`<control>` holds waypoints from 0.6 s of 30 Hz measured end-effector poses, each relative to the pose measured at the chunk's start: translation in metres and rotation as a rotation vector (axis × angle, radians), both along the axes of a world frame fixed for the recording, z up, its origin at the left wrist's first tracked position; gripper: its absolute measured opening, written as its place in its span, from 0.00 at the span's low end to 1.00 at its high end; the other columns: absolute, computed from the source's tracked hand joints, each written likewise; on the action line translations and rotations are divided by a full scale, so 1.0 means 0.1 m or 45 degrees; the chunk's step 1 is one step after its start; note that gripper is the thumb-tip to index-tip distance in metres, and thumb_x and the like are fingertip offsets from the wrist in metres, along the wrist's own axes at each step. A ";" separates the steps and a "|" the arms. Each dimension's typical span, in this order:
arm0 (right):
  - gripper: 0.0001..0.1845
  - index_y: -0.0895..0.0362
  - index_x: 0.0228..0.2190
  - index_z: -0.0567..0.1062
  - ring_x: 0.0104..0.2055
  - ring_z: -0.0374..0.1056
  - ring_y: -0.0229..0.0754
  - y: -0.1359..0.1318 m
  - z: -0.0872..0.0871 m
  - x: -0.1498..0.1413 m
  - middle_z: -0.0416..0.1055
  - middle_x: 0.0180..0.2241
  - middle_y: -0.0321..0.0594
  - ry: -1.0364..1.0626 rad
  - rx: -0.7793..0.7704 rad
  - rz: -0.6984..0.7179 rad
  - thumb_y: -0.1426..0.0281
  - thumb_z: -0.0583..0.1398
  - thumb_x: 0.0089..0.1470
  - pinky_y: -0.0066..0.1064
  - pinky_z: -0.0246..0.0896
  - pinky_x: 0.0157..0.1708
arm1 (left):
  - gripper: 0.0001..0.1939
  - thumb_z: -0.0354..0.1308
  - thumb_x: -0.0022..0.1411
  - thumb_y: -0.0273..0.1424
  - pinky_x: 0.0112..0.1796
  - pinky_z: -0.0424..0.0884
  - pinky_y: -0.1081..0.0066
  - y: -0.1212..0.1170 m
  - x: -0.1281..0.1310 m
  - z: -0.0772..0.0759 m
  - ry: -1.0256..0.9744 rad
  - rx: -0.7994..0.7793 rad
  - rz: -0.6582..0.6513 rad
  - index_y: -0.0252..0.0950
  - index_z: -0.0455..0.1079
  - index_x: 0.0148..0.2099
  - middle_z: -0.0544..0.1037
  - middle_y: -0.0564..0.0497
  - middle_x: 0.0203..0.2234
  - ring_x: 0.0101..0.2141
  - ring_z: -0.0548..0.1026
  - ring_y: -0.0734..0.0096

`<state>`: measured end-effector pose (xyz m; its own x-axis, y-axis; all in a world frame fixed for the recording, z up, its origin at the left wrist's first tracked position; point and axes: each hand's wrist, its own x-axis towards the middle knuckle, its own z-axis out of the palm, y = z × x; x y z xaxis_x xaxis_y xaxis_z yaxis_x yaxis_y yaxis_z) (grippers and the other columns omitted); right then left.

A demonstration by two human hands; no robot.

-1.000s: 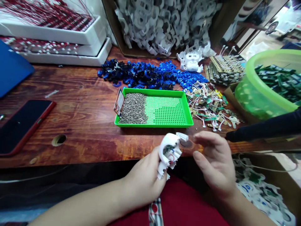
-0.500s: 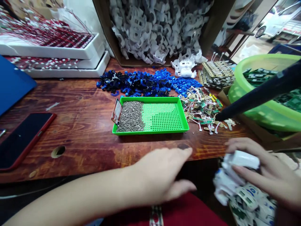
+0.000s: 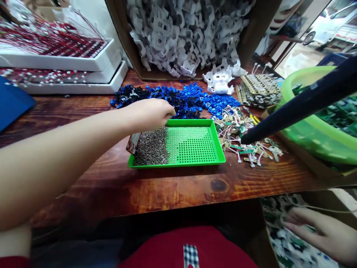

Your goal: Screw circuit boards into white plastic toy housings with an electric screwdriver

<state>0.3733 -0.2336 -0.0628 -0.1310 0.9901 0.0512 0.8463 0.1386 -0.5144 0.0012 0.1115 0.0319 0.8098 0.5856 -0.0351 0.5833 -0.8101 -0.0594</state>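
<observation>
Fingers curled, your left hand (image 3: 152,113) hung beside glossy blue-and-black parts (image 3: 188,100) behind the perforated green tray (image 3: 192,164), its grip impossible to tell; your right hand (image 3: 320,232), loose and apparently empty, topped seemingly finished white pieces (image 3: 290,251), while curved shells (image 3: 192,33) and metallic screws (image 3: 152,150) awaited use.

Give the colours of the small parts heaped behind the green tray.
The heaped parts are mostly blue and black; head view.

blue-and-black parts (image 3: 192,99); small, loosely heaped on table (image 3: 173,191); white parts (image 3: 281,242); jumbled in box (image 3: 329,201)
</observation>
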 end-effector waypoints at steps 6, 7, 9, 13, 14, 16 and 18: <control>0.09 0.53 0.39 0.71 0.38 0.68 0.40 0.99 0.48 -1.23 0.69 0.37 0.42 -0.137 0.300 0.203 0.70 0.56 0.55 0.31 0.69 0.34 | 0.19 0.45 0.59 0.33 0.42 0.67 0.66 0.17 0.24 -0.13 0.082 -0.099 -0.069 0.37 0.74 0.46 0.78 0.46 0.41 0.40 0.74 0.62; 0.11 0.53 0.41 0.71 0.39 0.68 0.41 1.10 0.48 -1.35 0.69 0.38 0.43 -0.211 0.414 0.179 0.69 0.57 0.54 0.33 0.68 0.36 | 0.19 0.45 0.59 0.33 0.42 0.67 0.66 0.17 0.26 -0.15 0.083 -0.110 -0.075 0.37 0.74 0.46 0.78 0.47 0.41 0.40 0.74 0.63; 0.13 0.54 0.43 0.72 0.40 0.66 0.43 1.28 0.43 -1.52 0.69 0.39 0.44 -0.312 0.554 0.179 0.69 0.58 0.53 0.36 0.65 0.38 | 0.18 0.46 0.59 0.34 0.42 0.66 0.67 0.17 0.28 -0.16 0.082 -0.131 -0.074 0.38 0.74 0.45 0.78 0.48 0.41 0.40 0.74 0.64; 0.10 0.55 0.40 0.74 0.39 0.66 0.43 1.48 0.30 -1.72 0.71 0.38 0.43 -0.354 0.528 0.208 0.70 0.58 0.54 0.38 0.62 0.40 | 0.18 0.47 0.59 0.34 0.42 0.66 0.69 0.20 0.29 -0.19 0.082 -0.178 -0.056 0.39 0.74 0.46 0.78 0.49 0.40 0.39 0.73 0.65; 0.09 0.55 0.39 0.74 0.38 0.66 0.42 1.50 0.27 -1.75 0.71 0.37 0.42 -0.334 0.507 0.207 0.71 0.57 0.55 0.37 0.62 0.40 | 0.17 0.47 0.59 0.33 0.42 0.66 0.69 0.21 0.30 -0.19 0.083 -0.190 -0.053 0.38 0.74 0.45 0.77 0.48 0.40 0.39 0.73 0.65; 0.09 0.56 0.38 0.73 0.38 0.65 0.40 1.52 0.24 -1.80 0.71 0.36 0.41 -0.260 0.485 0.203 0.74 0.56 0.55 0.36 0.62 0.39 | 0.17 0.48 0.58 0.32 0.42 0.66 0.68 0.23 0.31 -0.20 0.085 -0.207 -0.045 0.38 0.74 0.45 0.77 0.48 0.39 0.39 0.73 0.65; 0.08 0.58 0.37 0.73 0.38 0.65 0.39 1.52 0.22 -1.82 0.71 0.35 0.41 -0.172 0.488 0.188 0.75 0.57 0.54 0.34 0.62 0.39 | 0.16 0.48 0.58 0.31 0.41 0.66 0.68 0.24 0.32 -0.21 0.081 -0.218 -0.037 0.37 0.75 0.44 0.78 0.47 0.38 0.38 0.73 0.64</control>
<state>0.1911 -0.0816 -0.0410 -0.3005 0.8729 0.3844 0.8593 0.4227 -0.2880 0.0330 0.1352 0.0112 0.8194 0.5430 -0.1835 0.5588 -0.8281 0.0449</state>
